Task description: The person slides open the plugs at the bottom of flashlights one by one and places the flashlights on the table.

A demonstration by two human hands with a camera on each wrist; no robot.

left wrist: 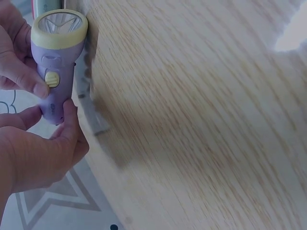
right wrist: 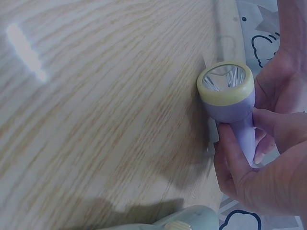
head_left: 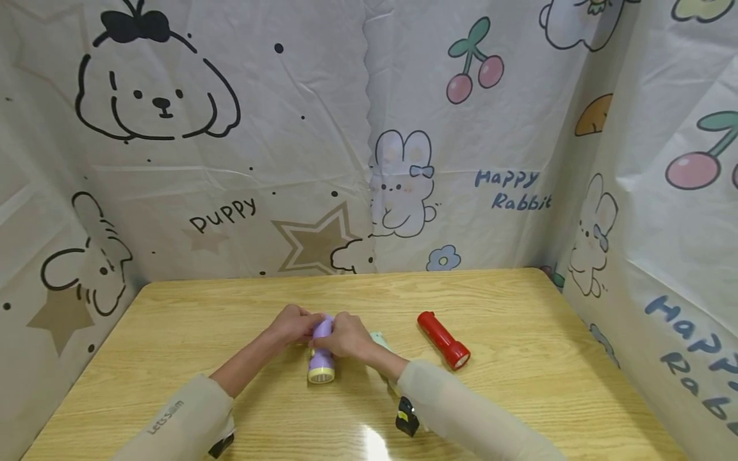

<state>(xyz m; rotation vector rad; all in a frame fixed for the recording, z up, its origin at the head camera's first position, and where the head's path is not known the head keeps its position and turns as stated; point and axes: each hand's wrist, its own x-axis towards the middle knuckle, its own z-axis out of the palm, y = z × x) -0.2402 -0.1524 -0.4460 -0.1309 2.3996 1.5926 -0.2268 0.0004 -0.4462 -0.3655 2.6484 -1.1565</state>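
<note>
While the left hand (head_left: 294, 324) pinches its tail end, the right hand (head_left: 347, 335) grips a purple flashlight (head_left: 321, 363) — just left of lower centre.
Its yellow-rimmed lens (head_left: 321, 376) faces the frame's bottom; on the wooden surface (head_left: 519, 403), a red flashlight (head_left: 442, 339) lies right of centre — a pale green flashlight (head_left: 377, 338) partly hidden by the right forearm (head_left: 387, 363).

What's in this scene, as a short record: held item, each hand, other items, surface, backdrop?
Held item: yellow-rimmed purple flashlight, lens end toward the wearer
Left hand: left hand pinches its tail end
Right hand: right hand grips its body, thumb near the yellow switch
Other items: red flashlight, lying on the right; pale green flashlight, partly hidden in the head view
Surface: wood-grain table
Backdrop: cartoon-print sheet
</note>
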